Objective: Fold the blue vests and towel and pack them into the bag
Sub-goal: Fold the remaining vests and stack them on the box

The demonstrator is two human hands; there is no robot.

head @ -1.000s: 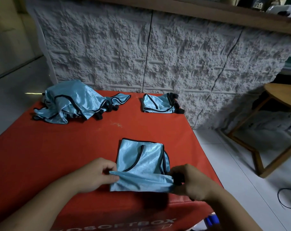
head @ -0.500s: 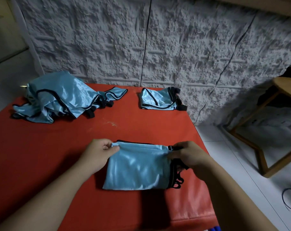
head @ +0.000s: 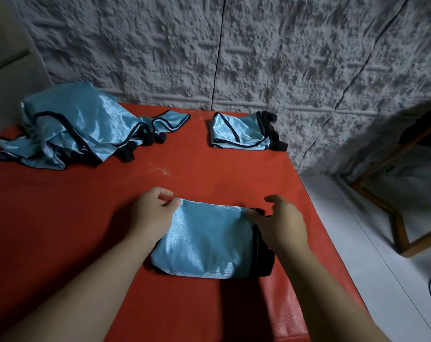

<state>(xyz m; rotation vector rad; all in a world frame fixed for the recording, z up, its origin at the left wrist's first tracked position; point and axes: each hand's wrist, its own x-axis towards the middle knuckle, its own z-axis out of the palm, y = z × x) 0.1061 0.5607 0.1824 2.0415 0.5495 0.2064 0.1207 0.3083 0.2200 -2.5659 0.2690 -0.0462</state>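
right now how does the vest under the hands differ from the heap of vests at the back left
The vest under the hands is folded into a flat, compact rectangle; the heap at the back left is loose, crumpled and unfolded. The near vest shows mostly plain blue with black trim bunched at its right edge; the heap's black trim winds all across it. The left hand pinches the near vest's far corner; nothing touches the heap. Both are shiny light blue, on the red surface.
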